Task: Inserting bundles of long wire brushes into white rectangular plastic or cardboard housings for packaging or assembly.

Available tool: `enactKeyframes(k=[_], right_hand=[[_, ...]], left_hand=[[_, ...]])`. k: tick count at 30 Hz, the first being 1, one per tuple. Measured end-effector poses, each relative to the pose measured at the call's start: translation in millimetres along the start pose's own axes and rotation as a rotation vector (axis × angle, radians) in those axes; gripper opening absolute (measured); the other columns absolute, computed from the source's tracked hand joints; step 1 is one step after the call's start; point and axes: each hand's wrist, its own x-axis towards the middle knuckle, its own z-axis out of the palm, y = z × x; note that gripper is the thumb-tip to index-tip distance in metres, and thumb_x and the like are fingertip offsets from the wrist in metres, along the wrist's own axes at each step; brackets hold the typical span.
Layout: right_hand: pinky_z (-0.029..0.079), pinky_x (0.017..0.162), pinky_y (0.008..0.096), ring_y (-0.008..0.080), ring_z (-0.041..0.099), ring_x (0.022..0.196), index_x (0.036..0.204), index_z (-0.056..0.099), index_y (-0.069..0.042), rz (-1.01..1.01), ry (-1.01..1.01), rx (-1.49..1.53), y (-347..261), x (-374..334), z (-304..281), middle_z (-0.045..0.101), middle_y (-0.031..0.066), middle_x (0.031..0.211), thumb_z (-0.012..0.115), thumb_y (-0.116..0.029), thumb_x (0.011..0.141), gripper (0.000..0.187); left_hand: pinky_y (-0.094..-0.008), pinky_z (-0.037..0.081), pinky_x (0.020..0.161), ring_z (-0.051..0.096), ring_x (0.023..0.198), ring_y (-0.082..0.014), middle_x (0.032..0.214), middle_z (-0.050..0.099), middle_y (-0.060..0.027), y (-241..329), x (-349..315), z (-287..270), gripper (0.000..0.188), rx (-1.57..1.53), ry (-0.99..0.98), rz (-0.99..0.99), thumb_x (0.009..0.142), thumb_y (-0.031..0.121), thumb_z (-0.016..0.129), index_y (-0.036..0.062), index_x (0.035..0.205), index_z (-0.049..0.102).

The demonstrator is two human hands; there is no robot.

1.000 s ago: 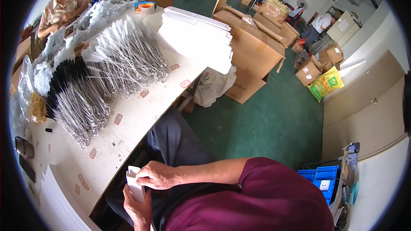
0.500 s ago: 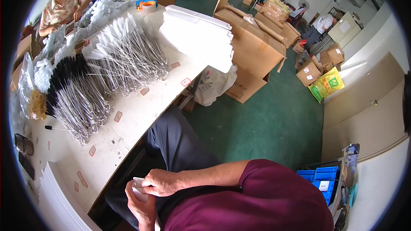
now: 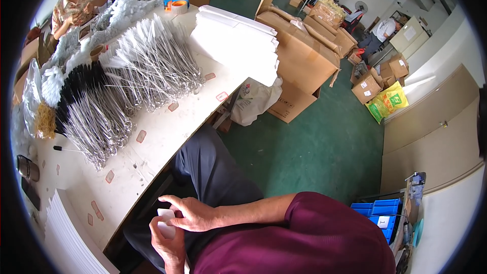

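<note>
Low in front of my lap, my left hand [image 3: 168,247] is wrapped round a narrow white paper box [image 3: 166,229], its upper end poking out above the fingers. A white strip shows again below that wrist. My right hand [image 3: 194,214] is against the box's upper end, thumb touching it and index finger stretched out away from it; its other fingers are mostly hidden. On the white table [image 3: 157,132] lie rows of wire-handled brushes, some with black bristles [image 3: 83,83] and many with white bristles [image 3: 152,40]. One black-tipped brush [image 3: 59,148] lies apart.
Flat white cartons [image 3: 68,233] are stacked at the near left table corner, more white cartons [image 3: 233,40] at the far end. A big open cardboard box [image 3: 299,66] stands beyond the table edge. Across the table sits a co-worker [image 3: 76,7]. Blue crates [image 3: 383,215] are at right.
My right index finger has lifted off the white box and straightened out to the left. The left hand keeps its hold. Across the table, the co-worker's arms have moved.
</note>
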Motion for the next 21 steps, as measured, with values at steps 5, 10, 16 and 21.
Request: enactKeyframes(k=[5,10,16,21], right_hand=[[0.061,0.077,0.0434,0.0390,0.074,0.091,0.123,0.066,-0.003,-0.140,-0.087,-0.183,9.2,4.4,-1.3,0.074,0.0219,0.102,0.068,-0.008,0.091,0.032],[0.057,0.072,0.0435,0.0347,0.070,0.083,0.106,0.072,-0.002,-0.402,0.009,-0.352,-2.5,9.4,-7.8,0.072,0.0142,0.091,0.069,-0.015,0.093,0.019],[0.058,0.069,0.0351,0.0281,0.074,0.081,0.095,0.073,0.001,-0.078,-0.093,-0.047,-3.0,11.6,-9.2,0.074,0.0167,0.095,0.071,-0.009,0.095,0.010],[0.058,0.069,0.0308,0.0172,0.075,0.078,0.097,0.068,0.001,0.071,-0.155,-0.027,0.5,11.5,-1.2,0.075,0.0140,0.087,0.074,-0.005,0.093,0.009]], left_hand=[[-0.0325,0.054,0.079,0.062,0.086,-0.0156,0.094,0.068,-0.0075,-6.0,-3.5,1.8,0.038,0.093,0.011,-0.034,0.081,0.010,0.081,0.0072,0.114,0.061],[-0.0495,0.061,0.076,0.073,0.094,-0.0450,0.100,0.072,-0.0251,5.2,1.7,8.8,0.062,0.158,-0.039,-0.091,0.083,0.020,0.082,0.0101,0.133,0.048],[-0.0478,0.062,0.069,0.074,0.083,-0.0422,0.095,0.073,-0.0241,-5.5,-3.5,15.9,0.071,0.203,0.031,0.009,0.077,0.024,0.086,0.0047,0.133,0.046],[-0.0446,0.063,0.068,0.075,0.085,-0.0379,0.099,0.073,-0.0220,-9.0,-6.2,15.6,0.067,0.241,0.025,0.041,0.078,0.022,0.085,0.0039,0.132,0.050]])
